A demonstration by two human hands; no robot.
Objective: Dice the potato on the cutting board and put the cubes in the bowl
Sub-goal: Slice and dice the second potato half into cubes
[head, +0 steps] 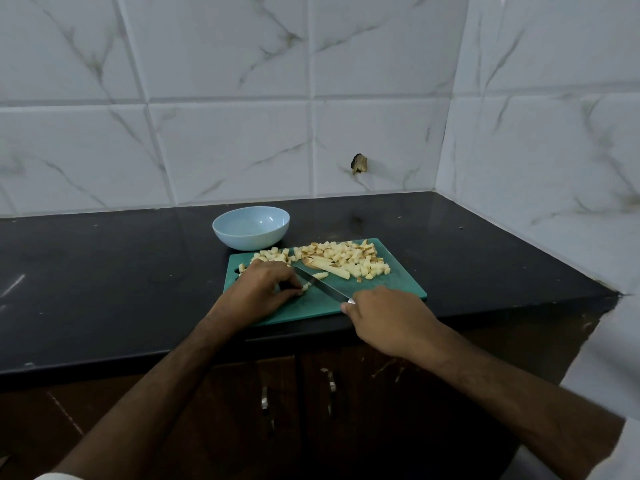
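Board: green, lay on the black counter, its near edge partly covered by both hands.
Bowl: pale blue, stood just beyond the board at its 11 o'clock corner; no cubes showed inside.
Cubes: spread along the board's far side, from 10 to 2 o'clock.
Strips: a few uncut lengths lay among the cubes near the middle.
Left hand: fingers curled, pinching a small potato piece against the board at 8 o'clock; most of the piece was hidden.
Right hand: wrapped around the knife handle, which was hidden; the blade pointed to 10 o'clock, beside the pinched piece.
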